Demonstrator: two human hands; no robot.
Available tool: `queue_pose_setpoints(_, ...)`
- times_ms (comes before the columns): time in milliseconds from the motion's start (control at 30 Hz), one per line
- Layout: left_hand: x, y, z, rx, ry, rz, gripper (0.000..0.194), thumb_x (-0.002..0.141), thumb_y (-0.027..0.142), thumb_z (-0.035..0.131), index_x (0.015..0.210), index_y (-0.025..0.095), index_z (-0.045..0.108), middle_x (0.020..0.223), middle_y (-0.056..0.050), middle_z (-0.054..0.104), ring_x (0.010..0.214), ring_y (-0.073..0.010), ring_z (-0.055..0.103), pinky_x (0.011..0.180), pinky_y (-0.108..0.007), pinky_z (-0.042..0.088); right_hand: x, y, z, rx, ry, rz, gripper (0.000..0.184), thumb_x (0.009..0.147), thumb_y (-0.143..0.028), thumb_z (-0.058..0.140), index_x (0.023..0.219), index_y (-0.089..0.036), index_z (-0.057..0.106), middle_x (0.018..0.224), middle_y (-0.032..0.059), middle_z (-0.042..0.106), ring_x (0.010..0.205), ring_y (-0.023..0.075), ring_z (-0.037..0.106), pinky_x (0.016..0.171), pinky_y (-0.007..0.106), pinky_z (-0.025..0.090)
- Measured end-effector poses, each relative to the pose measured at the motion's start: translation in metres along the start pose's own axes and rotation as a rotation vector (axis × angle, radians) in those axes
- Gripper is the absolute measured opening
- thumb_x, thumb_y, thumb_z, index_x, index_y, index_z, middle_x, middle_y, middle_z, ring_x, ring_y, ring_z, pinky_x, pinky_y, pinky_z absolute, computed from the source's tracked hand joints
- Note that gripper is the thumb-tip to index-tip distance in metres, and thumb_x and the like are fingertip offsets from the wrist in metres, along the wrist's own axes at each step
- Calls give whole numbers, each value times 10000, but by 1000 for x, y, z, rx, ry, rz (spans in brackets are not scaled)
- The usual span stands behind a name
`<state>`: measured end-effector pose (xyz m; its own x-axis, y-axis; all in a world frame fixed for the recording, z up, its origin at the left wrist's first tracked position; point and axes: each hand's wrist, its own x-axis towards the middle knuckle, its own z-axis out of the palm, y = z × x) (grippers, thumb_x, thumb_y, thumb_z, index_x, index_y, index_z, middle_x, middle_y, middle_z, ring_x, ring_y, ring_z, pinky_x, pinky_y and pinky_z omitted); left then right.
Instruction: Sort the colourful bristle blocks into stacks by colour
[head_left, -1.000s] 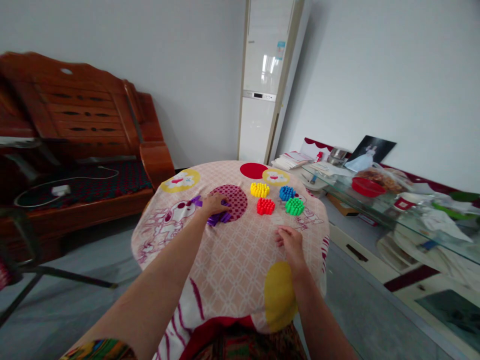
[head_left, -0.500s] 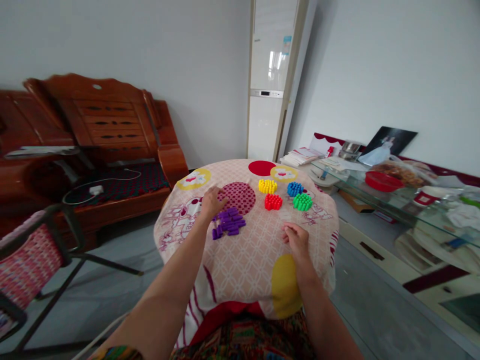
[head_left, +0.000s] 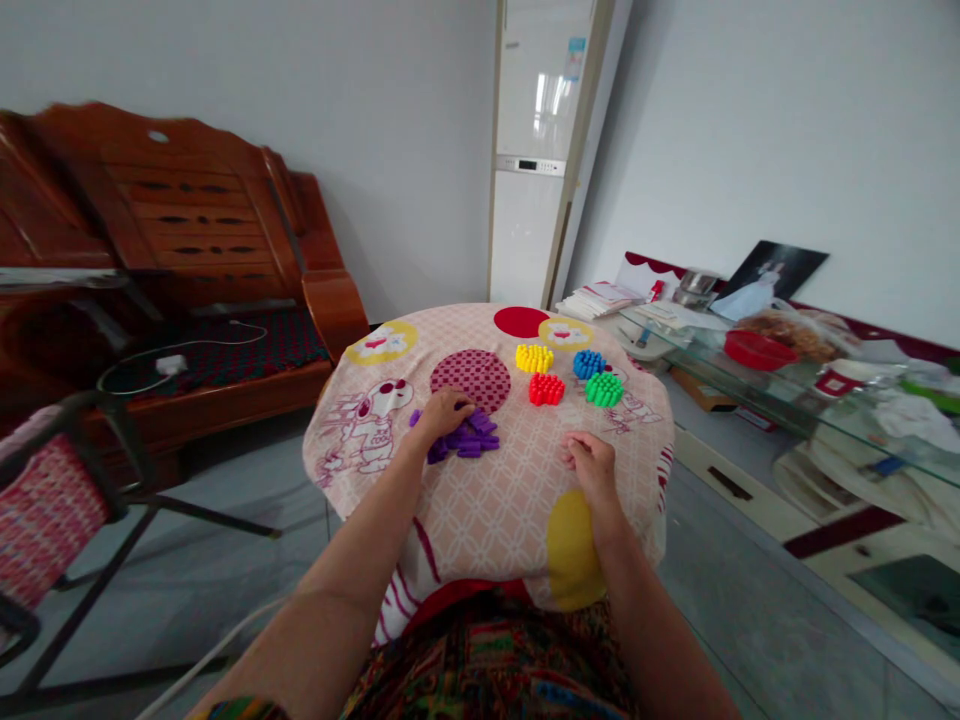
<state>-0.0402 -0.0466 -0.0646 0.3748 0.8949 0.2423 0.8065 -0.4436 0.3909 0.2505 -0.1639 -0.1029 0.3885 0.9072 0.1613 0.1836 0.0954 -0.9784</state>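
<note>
Several small purple plastic pieces (head_left: 474, 440) lie in a loose pile on the left part of the patterned tablecloth (head_left: 495, 520). My left hand (head_left: 445, 412) rests over the upper left of this pile, palm down, fingers stretched out over the pieces and partly hiding them. To the right, my right hand (head_left: 591, 458) sits loosely closed on the cloth, with nothing visible in its curled fingers. Beyond it stand tight clusters of small upright pieces: a yellow cluster (head_left: 534, 358), a red cluster (head_left: 546, 389), a blue cluster (head_left: 589, 364) and a green cluster (head_left: 604, 389).
A wooden bench (head_left: 187, 230) stands at the left, with a metal-framed chair (head_left: 60, 490) nearer. A tall white cabinet unit (head_left: 527, 230) is behind the table. On the right, a glass-topped cabinet (head_left: 720, 380) bears papers, a red bowl (head_left: 759, 350) and bags.
My left hand has moved right and down from beside the purple pile onto its pieces. My right hand stays in place, loosely closed. The camera view has tilted slightly.
</note>
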Motion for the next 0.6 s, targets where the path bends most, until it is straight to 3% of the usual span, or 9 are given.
queue_pose_setpoints(167,-11,26,0,-32,-48,-9,189,795,342,686,875,186,756,1224,-101,654,1095,-255,626,984,-361,483,-3,0,-1,-5,0,-18,356,704,-410,575,859,-130,730,725,74,720,556,164,627,487,245,473)
queue_pose_setpoints(267,-11,45,-2,-42,34,3,117,740,259,728,830,187,742,1292,-101,628,1201,-290,570,1055,-423,432,-2,-2,1,-35,0,-28,386,721,-431,573,902,-133,739,763,76,730,558,164,627,498,250,477)
queue_pose_setpoints(333,-10,60,-1,-102,92,52,88,724,220,731,805,184,731,1196,-95,675,1180,-284,579,1046,-423,435,-2,-5,5,-77,-19,-46,412,731,-447,580,948,-140,748,804,79,741,562,166,628,519,259,488)
queue_pose_setpoints(467,-10,94,12,-357,116,108,84,765,234,691,819,173,709,877,-52,719,843,-194,662,814,-325,524,-2,-16,17,-108,-134,-123,467,774,-483,586,1063,-153,748,877,82,756,638,185,645,572,270,510)
queue_pose_setpoints(600,-12,115,33,-608,79,145,83,808,236,635,846,178,681,802,-24,723,728,-150,664,714,-269,533,-2,-21,27,-98,-221,-139,453,789,-493,573,1055,-174,754,833,48,745,604,167,614,561,260,491)
